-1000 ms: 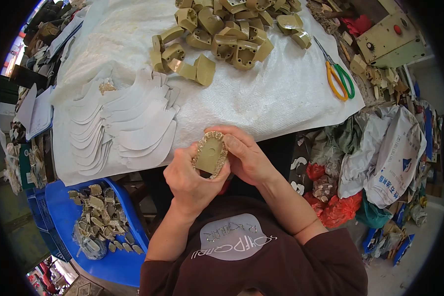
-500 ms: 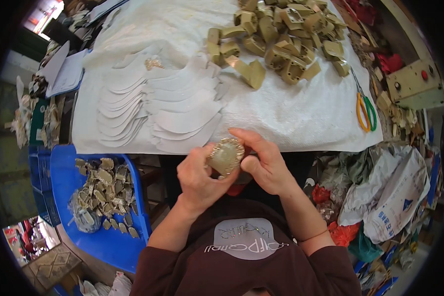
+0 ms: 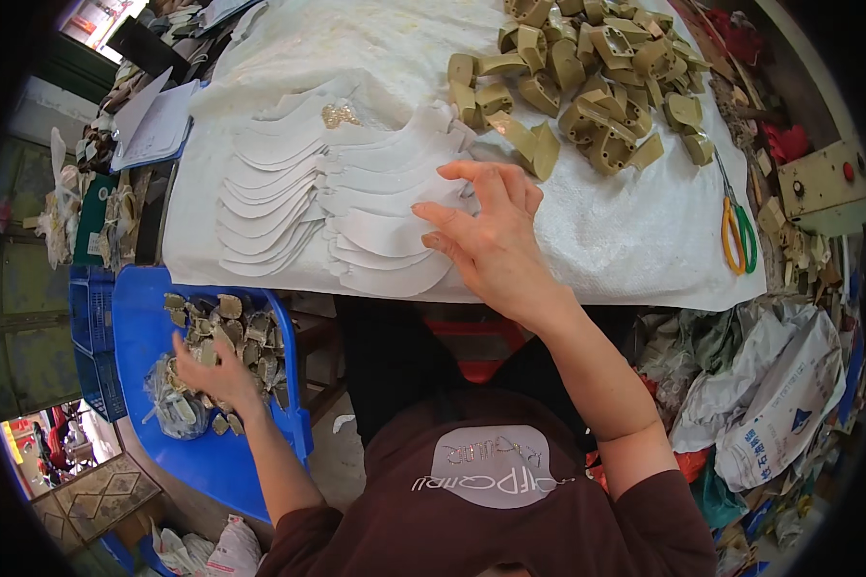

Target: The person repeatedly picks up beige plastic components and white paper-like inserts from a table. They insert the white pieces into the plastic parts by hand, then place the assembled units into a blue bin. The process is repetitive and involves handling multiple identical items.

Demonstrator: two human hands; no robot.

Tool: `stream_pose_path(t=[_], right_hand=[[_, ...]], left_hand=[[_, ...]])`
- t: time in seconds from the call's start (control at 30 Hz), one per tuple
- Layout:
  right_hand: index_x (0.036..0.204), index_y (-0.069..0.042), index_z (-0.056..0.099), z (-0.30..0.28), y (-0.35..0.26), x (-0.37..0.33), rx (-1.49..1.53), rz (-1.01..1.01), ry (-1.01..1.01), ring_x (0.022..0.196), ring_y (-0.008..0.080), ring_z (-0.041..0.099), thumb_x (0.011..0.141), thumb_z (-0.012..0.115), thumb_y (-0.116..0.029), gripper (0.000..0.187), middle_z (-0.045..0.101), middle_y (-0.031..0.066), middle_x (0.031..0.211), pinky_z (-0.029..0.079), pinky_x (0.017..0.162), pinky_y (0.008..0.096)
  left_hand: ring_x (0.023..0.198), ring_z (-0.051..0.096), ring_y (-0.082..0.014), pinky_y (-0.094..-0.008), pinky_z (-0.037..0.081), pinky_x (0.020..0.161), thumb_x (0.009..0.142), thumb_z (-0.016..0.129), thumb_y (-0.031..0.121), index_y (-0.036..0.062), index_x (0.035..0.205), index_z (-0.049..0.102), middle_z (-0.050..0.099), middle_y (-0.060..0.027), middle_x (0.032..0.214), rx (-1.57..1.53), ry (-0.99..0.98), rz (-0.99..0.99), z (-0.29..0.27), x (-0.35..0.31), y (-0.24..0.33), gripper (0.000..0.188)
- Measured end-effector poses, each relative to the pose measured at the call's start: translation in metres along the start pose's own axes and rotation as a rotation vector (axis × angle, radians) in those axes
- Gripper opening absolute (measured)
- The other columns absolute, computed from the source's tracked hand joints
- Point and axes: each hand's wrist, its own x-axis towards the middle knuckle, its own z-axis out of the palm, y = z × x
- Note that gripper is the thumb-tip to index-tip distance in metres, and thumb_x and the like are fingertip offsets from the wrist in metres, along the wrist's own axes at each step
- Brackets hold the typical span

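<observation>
Small grey-gold pieces [image 3: 253, 332] lie heaped on a blue plastic seat [image 3: 223, 471] beside a clear bag [image 3: 178, 412], partly hidden by the loosely spread left hand [image 3: 216, 375], while the right hand [image 3: 481, 226], fingers parted, overlaps white cutouts [image 3: 380, 231] on the covered worktop [image 3: 635, 240], near olive-gold blocks [image 3: 597, 115] and scissors [image 3: 731, 204].

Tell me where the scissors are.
In the head view, the scissors lie near the right edge of the white sheet, below right of the heap of olive pieces.
</observation>
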Motion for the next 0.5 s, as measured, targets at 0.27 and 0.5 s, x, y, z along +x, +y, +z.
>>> stream_pose_path(t=[0.27, 0.5], right_hand=[[0.072, -0.01, 0.061, 0.018, 0.006, 0.006, -0.103, -0.066, -0.01, 0.106, 0.0241, 0.042, 0.067, 0.059, -0.006, 0.007, 0.05, 0.0052, 0.104, 0.025, 0.089, 0.046], [0.073, -0.009, 0.058, 0.021, 0.009, 0.002, -0.098, -0.059, 0.066, 0.099, 0.0249, 0.043, 0.069, 0.062, -0.005, 0.007, 0.048, 0.0053, 0.096, 0.027, 0.086, 0.0438]], left_hand=[[0.1, 0.055, -0.0274, -0.0385, 0.038, 0.088, 0.075, 0.062, 0.004, 0.0023, 0.124, 0.051, 0.058, -0.0139, 0.11, -0.723, -0.493, 0.596, 0.001, -0.017, 0.16, 0.049], [0.109, 0.055, -0.0241, -0.0371, 0.028, 0.098, 0.085, 0.051, 0.004, 0.0002, 0.134, 0.039, 0.06, -0.0145, 0.116, -0.445, -0.558, 0.692, 0.017, -0.018, 0.179, 0.051]])
